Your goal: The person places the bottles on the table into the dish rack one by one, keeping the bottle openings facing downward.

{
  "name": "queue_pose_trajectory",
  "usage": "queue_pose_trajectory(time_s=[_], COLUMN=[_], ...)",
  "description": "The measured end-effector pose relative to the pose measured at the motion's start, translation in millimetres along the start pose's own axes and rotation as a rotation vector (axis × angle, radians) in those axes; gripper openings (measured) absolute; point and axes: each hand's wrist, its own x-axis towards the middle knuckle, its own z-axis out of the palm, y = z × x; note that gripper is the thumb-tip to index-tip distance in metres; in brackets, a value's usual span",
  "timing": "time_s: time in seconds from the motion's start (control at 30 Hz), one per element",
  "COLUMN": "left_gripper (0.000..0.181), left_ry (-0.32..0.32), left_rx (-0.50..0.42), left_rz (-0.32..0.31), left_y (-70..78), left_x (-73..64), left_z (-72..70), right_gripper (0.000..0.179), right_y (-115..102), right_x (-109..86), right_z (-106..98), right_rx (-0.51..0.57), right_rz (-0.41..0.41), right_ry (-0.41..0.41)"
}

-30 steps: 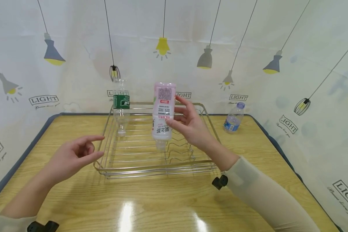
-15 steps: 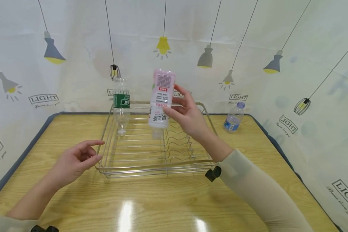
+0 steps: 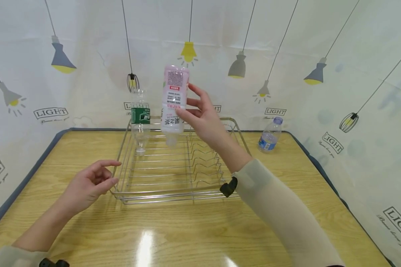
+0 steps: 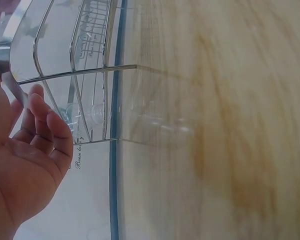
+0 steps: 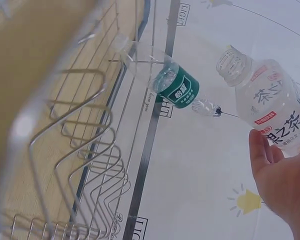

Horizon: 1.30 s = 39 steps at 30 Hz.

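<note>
My right hand (image 3: 202, 116) holds a pink-and-white drink bottle (image 3: 174, 98) upside down, its neck pointing down, above the wire dish rack (image 3: 173, 192). The right wrist view shows the thumb and fingers around the label of this bottle. At the rack's left side, my left hand (image 3: 90, 185) has its index finger and thumb at the rim; the left wrist view shows the rim running between thumb and curled fingers. A clear bottle with a green label (image 3: 140, 115) stands upside down in the rack's back left, its neck lowest.
Beyond the rack's right side, a clear bottle with a blue label (image 3: 269, 135) stands upright on the wooden table (image 3: 173, 230). Wavy wire dividers (image 5: 85, 145) line the rack's right half. A lamp-patterned curtain (image 3: 214, 22) encloses the table's back and sides.
My right hand has raised the pink-and-white bottle and carried it leftward toward the green-labelled one. The left hand shifted slightly down at the rim, then stayed nearly still.
</note>
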Motion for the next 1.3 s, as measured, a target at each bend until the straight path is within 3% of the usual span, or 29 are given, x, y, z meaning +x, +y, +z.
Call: queue_pose_trajectory(time_s=[0.8, 1.03, 1.3], left_gripper=[0.038, 0.038, 0.039], left_ry=[0.018, 0.017, 0.014], left_rx=[-0.029, -0.038, -0.038], left_rz=[0.027, 0.019, 0.020], left_y=[-2.4, -3.7, -5.4], left_x=[-0.5, 0.1, 0.2], left_z=[0.3, 1.2, 2.5], right_gripper=[0.077, 0.076, 0.074], right_y=[16.2, 35.5, 54.3], right_x=[65.0, 72.2, 71.2], right_z=[56.2, 68.2, 62.1], right_rx=[0.121, 0.084, 0.057], right_rz=[0.005, 0.026, 0.030], right_ry=[0.127, 0.152, 0.177])
